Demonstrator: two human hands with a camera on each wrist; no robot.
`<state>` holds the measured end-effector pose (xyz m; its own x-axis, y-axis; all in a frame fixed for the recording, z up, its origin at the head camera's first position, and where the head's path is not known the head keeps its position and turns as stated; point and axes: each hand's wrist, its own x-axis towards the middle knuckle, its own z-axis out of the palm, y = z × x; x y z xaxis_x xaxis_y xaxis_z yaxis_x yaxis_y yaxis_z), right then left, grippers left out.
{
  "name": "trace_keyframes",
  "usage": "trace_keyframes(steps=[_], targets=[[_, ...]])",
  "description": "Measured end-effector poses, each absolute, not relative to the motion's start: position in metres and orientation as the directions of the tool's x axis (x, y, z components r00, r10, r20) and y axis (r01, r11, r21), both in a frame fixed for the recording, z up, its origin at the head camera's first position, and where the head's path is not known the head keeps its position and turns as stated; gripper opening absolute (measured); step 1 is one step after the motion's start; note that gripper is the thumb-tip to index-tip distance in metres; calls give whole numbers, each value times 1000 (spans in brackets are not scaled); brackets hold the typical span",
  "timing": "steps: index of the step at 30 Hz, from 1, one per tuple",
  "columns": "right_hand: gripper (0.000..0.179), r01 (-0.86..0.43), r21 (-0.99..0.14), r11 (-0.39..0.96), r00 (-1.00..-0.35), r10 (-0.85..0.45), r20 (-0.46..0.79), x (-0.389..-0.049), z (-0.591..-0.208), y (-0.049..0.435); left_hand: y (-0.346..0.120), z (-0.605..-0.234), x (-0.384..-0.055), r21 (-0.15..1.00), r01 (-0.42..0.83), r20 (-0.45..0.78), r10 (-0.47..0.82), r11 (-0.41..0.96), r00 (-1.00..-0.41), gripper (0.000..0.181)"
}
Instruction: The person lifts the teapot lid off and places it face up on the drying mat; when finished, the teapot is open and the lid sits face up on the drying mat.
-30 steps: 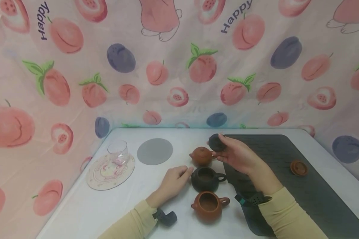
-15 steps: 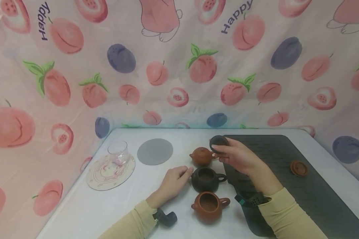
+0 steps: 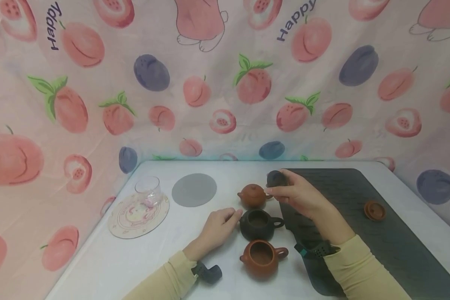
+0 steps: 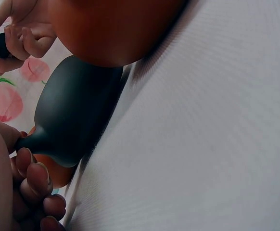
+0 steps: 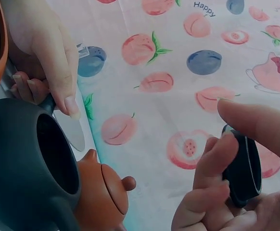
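Observation:
My left hand (image 3: 218, 227) pinches the spout of a black teapot (image 3: 256, 234), which stands lidless on the white table; thumb and fingertips meet at the spout in the left wrist view. Raised behind that teapot, my right hand (image 3: 303, 196) grips a small round black lid (image 3: 276, 178). The right wrist view has this lid (image 5: 243, 168) tilted on edge, thumb on one side and curled fingers on the other. Nearer to me sits a lidless reddish-brown teapot (image 3: 261, 268). A smaller brown teapot (image 3: 253, 199) with its lid on stands beyond the black one.
A dark mat (image 3: 345, 187) covers the right side and bears a brown lid (image 3: 375, 211). At the left a clear glass (image 3: 148, 189) stands on a patterned round mat (image 3: 125, 229), beside a grey disc (image 3: 194, 190). Fruit-printed cloth (image 3: 217, 96) hangs behind.
The black lid has turned over in my right fingers and shifted slightly to the right. My left hand has stayed at the spout, and the teapots have not moved.

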<state>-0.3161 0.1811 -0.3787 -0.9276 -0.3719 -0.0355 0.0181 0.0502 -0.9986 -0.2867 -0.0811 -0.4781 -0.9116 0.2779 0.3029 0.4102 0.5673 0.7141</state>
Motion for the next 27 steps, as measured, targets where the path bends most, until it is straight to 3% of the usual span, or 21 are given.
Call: trace_keyframes(steps=[6,13,21,27], targets=[[85,26,-996,87,-933,-356,-55,-315,-376,180,-81,-478,-287,718,414,308,278,559,-910,48],[72,-39,-990,139,-937,-349,-12,-315,-377,182,-81,-477,-286,720,409,302,278,560,-912,48],[103,-6,-981,196,-950,-306,-55,-315,-376,184,-82,-476,-286,721,403,293,279,563,-915,47],[101,-20,-965,260,-959,-277,-55,-316,-376,186,-81,-476,-287,721,405,295,280,562,-913,47]])
